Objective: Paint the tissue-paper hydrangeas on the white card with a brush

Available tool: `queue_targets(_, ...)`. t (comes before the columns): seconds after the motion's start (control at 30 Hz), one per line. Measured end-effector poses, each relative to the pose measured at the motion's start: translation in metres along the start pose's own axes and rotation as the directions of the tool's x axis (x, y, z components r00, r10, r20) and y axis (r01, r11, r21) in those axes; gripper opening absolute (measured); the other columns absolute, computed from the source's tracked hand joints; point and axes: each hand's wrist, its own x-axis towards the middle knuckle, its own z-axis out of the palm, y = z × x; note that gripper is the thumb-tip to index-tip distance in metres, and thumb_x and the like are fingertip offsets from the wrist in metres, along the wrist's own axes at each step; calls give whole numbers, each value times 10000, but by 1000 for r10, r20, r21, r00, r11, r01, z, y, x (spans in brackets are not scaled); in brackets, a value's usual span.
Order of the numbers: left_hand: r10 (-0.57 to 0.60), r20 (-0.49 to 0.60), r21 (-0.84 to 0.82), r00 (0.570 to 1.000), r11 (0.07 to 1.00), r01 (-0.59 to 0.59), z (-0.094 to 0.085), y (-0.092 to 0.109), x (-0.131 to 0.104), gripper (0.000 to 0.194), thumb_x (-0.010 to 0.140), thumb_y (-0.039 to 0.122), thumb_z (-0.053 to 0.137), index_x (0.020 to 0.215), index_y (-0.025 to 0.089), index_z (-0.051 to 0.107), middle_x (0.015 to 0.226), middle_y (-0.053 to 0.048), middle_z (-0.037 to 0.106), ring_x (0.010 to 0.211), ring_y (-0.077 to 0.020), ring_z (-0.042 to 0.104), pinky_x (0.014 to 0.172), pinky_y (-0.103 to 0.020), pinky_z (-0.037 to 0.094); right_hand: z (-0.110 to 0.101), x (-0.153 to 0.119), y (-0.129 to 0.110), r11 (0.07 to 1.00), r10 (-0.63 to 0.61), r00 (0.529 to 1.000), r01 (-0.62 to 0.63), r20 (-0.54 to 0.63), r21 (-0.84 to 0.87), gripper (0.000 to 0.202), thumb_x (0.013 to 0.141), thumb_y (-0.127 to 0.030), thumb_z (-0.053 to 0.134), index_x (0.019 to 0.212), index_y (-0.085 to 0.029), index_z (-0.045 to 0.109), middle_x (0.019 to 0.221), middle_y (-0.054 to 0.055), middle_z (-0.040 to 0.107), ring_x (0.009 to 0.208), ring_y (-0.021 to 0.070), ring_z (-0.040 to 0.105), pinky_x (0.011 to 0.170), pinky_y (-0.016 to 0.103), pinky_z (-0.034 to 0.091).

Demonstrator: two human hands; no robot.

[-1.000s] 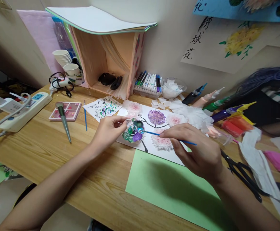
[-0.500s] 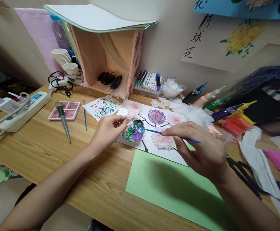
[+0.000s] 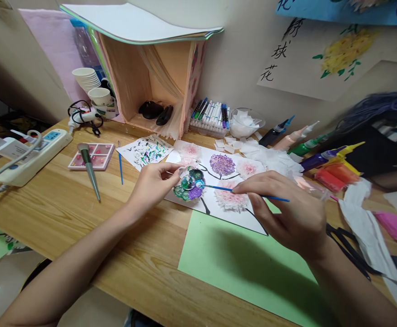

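My left hand pinches the edge of a small round paint palette smeared with green, purple, blue and white paint. In my right hand is a thin blue paintbrush, its tip at the blue-white well on the palette's right side. Below the palette lies a white sheet with pink and purple flowers and black stems. One purple flower and a pink flower show clearly; the palette covers part of the sheet. Green paper lies nearer me, partly under the white sheet.
On the left are a power strip, a makeup brush, a pink case and another paintbrush. Paint bottles, white tissue pieces and black scissors lie right. An open box stands behind.
My right hand and the paintbrush have shifted slightly to the right, the tip now nearer the palette's edge. My left hand and the palette stay in place.
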Motion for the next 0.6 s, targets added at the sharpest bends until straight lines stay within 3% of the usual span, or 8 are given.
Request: queue_targets(0.6,-18,5,23,1000,1000,18,0,4,0,327,790,346,621,1004,131,743,833,-68,756,636,-144,626,580,-227,454,2,2,-1,1000,0,1000,0,16,-13,146,849,-82,514,947,-150,598,789,58,695,749,144,642,682,265,524)
